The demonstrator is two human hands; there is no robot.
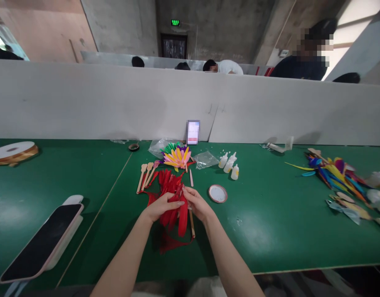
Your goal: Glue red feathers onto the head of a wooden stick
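While holding red feathers (183,218) in a loose bunch low in the middle of the desk (270,231), seems to be at a sorting or arranging step. Pinching the bunch's side between thumb and fingers with the left hand (165,207); nipping its upper end with the right hand (196,203). Hard to judge the right grip's firmness, with fingertips partly lost among the red. Calls next, by judgement, for a light, steady hold, parting single strands without tugging the red ribbon (169,244) below or jogging the wooden stick (192,225) alongside. Best kept away from the bright feathers (177,158) just ahead and the paddle-headed sticks (149,167) to the left. Should find open room on the right, past the round dish (217,201) and nearer than the glue bottles (229,163). Must stop short of the white partition (116,103) along the back edge, and mind the front edge beneath both forearms.
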